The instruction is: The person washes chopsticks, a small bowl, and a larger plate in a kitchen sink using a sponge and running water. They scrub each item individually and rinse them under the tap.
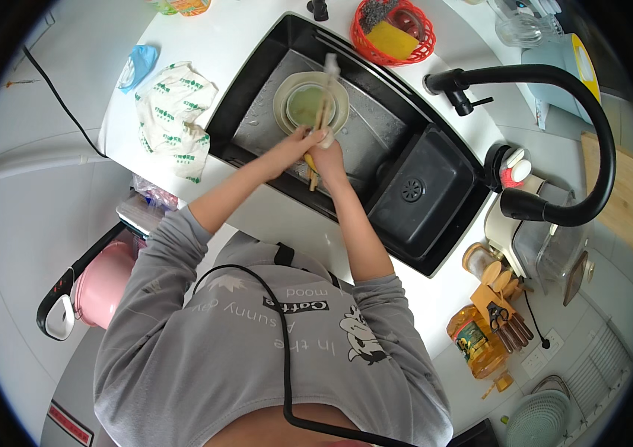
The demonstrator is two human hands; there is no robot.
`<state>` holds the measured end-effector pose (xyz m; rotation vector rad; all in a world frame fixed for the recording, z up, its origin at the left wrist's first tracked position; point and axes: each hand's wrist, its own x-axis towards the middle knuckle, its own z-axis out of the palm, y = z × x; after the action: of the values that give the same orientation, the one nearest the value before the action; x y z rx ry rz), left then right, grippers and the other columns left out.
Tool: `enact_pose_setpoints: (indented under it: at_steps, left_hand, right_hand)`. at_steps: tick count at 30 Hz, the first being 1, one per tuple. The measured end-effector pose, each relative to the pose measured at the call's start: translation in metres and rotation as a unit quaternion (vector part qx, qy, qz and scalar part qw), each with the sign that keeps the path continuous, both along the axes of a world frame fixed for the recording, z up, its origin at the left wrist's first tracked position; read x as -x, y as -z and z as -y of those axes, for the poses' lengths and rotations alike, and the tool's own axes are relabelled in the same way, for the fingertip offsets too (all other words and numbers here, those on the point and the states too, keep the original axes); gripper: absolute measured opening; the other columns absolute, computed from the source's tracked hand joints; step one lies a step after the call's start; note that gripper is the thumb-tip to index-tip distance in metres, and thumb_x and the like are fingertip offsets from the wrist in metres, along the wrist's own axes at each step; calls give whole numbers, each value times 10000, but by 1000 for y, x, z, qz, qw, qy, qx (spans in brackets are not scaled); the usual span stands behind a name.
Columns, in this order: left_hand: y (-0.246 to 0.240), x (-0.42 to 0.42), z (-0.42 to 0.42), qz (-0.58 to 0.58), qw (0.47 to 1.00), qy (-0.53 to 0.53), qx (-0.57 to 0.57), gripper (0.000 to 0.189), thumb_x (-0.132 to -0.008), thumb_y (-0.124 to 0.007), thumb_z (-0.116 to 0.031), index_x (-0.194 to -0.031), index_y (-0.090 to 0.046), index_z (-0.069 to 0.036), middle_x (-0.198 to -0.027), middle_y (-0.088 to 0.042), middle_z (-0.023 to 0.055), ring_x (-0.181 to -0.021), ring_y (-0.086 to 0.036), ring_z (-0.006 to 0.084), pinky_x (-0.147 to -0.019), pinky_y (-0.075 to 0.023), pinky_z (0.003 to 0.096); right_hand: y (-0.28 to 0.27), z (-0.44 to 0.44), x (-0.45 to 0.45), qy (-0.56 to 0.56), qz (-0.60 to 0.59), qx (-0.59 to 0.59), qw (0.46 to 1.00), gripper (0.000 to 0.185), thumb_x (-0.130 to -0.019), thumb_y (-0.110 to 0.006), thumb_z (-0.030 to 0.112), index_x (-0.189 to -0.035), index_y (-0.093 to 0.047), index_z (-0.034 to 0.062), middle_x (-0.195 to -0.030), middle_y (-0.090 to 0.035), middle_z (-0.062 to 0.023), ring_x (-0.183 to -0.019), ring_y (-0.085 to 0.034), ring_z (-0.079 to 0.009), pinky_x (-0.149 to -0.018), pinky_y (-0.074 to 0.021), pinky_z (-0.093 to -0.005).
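Over the black sink (pixel 221 125), both of my hands are closed around a bundle of wooden chopsticks (pixel 325 109). My left hand (pixel 301 144) grips it from the left, touching my right hand (pixel 327 156), which is closed around the lower part. A whitish, blurred end (pixel 331 66) shows at the top of the bundle. Something yellow (pixel 311 162) pokes out beneath my hands, and something white (pixel 326 138) shows between the fingers; I cannot tell what either is. Behind the chopsticks, stacked bowls (pixel 281 103) stand in the large basin, the inner one holding greenish liquid (pixel 302 106).
The black faucet (pixel 562 72) arches at the right, beside the small drain basin (pixel 442 167). A red basket (pixel 358 42) with a yellow sponge stands behind the sink. A printed cloth (pixel 174 117) lies left; an oil bottle (pixel 481 346) and knife block (pixel 484 299) stand right.
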<state>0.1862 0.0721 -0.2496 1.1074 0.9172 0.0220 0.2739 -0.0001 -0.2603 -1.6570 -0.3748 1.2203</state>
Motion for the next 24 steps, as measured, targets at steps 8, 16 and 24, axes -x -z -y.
enact_pose_setpoints:
  at_steps: [8,16,24]
  left_hand:
    - [-26,-37,-46,134,975,-147,97,386,-882,-485,-383,-675,-429,-62,-518,-465,66,-487,-514,198,-516,-444,313]
    - [-28,-37,-95,227,949,-204,77,378,-906,-436,-348,-672,-406,-54,-522,-434,71,-476,-492,208,-508,-480,353]
    - [-27,-31,-80,237,951,-172,95,320,-946,-358,-289,-826,-475,-17,-780,-558,122,-747,-598,233,-736,-521,383]
  right_hand:
    - [-22,7,-14,-151,29,-38,987,325,-745,-657,145,-1015,-543,3,-867,-589,-27,-770,-521,-116,-704,-422,-262]
    - [-41,37,-16,-153,-68,19,986,296,-745,-675,149,-968,-565,-13,-803,-572,-10,-706,-484,-96,-673,-418,-240]
    - [-63,45,-64,-334,76,45,938,524,-706,-705,301,-1095,-521,1,-927,-586,-64,-809,-516,-113,-757,-418,-248]
